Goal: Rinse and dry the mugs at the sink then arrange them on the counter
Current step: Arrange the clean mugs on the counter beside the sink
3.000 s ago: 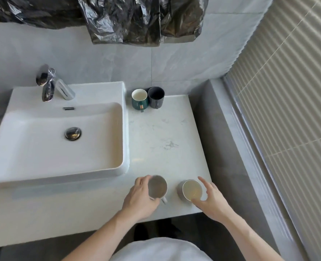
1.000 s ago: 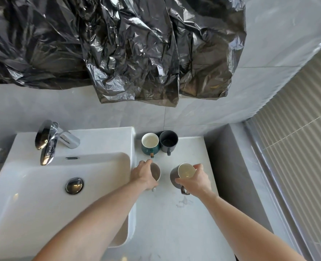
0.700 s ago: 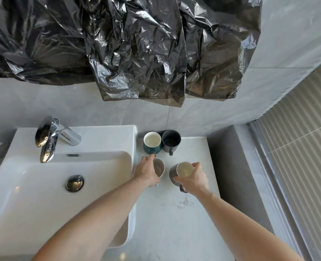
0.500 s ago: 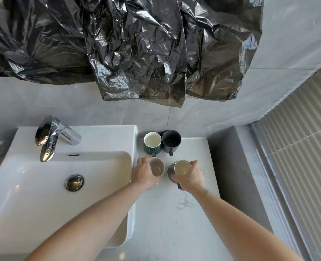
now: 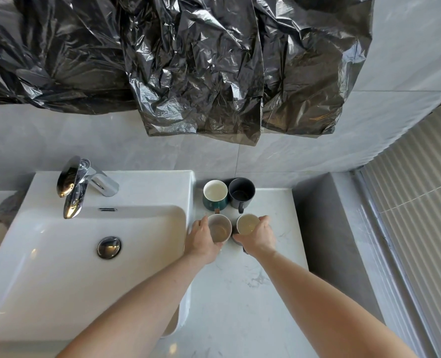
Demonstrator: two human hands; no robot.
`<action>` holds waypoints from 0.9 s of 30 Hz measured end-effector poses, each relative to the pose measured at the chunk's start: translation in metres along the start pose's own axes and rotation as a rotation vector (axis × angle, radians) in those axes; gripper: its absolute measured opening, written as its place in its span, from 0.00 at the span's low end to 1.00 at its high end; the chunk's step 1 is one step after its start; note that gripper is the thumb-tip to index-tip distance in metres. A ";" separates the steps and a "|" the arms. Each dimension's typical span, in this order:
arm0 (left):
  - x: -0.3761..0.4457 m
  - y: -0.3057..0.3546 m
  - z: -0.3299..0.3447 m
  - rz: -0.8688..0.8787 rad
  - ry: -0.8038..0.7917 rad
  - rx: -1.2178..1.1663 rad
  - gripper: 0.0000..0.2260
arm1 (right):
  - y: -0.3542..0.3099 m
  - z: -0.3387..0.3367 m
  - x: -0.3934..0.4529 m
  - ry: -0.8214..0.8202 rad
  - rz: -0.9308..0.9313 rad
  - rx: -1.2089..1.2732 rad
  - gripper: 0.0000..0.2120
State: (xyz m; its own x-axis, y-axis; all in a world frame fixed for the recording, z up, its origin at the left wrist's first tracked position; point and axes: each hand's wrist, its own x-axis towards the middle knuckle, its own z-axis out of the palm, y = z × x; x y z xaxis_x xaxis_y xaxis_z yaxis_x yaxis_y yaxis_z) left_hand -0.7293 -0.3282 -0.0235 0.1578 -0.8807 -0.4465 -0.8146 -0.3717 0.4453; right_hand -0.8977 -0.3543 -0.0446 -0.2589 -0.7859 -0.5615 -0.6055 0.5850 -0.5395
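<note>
Arranging step: left hand [image 5: 201, 241] grips the beige mug [image 5: 219, 228], right hand [image 5: 259, 237] the grey mug [image 5: 246, 224], just behind them the green mug [image 5: 215, 195] and dark mug [image 5: 241, 193]; next, set down and release.

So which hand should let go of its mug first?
Probably the left hand: its beige mug seems to sit right behind the green mug. The right hand holds a grey mug that looks slightly raised.

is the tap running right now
Off: no stream falls from the faucet spout, and the sink basin looks dry.
</note>
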 end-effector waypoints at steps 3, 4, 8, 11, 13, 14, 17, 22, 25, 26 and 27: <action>0.002 0.000 0.000 -0.006 0.008 -0.002 0.40 | -0.005 -0.004 0.001 -0.036 -0.036 0.006 0.39; 0.003 0.001 0.000 -0.005 0.011 -0.004 0.39 | -0.007 -0.006 -0.001 -0.052 -0.043 0.011 0.39; 0.007 0.002 -0.002 0.004 0.016 0.002 0.39 | -0.012 -0.018 -0.010 -0.106 -0.036 0.061 0.35; 0.008 0.001 -0.003 -0.002 0.004 -0.013 0.40 | -0.007 -0.025 -0.013 -0.109 -0.049 0.114 0.29; 0.008 0.001 -0.002 -0.004 0.003 -0.024 0.39 | -0.001 -0.027 -0.013 -0.097 -0.059 0.154 0.29; 0.008 0.000 -0.002 -0.003 0.006 -0.031 0.39 | 0.002 -0.026 -0.012 -0.105 -0.062 0.173 0.31; 0.006 -0.002 -0.002 0.008 0.003 -0.064 0.40 | 0.007 -0.024 -0.013 -0.129 -0.063 0.206 0.34; 0.010 -0.006 0.000 0.035 0.005 -0.077 0.41 | 0.005 -0.025 -0.014 -0.118 -0.093 0.194 0.35; 0.011 -0.006 0.000 0.027 0.002 -0.073 0.41 | 0.004 -0.025 -0.014 -0.122 -0.098 0.174 0.34; 0.013 -0.008 0.001 0.035 0.006 -0.075 0.41 | 0.004 -0.025 -0.012 -0.121 -0.103 0.163 0.35; 0.011 -0.007 0.000 0.033 0.002 -0.076 0.41 | 0.003 -0.025 -0.013 -0.123 -0.103 0.148 0.36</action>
State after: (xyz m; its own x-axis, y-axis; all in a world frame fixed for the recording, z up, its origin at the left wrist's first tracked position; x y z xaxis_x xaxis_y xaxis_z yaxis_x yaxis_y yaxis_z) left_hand -0.7219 -0.3356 -0.0321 0.1332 -0.8934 -0.4291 -0.7747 -0.3639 0.5172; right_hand -0.9151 -0.3478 -0.0231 -0.1023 -0.8182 -0.5657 -0.5043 0.5328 -0.6796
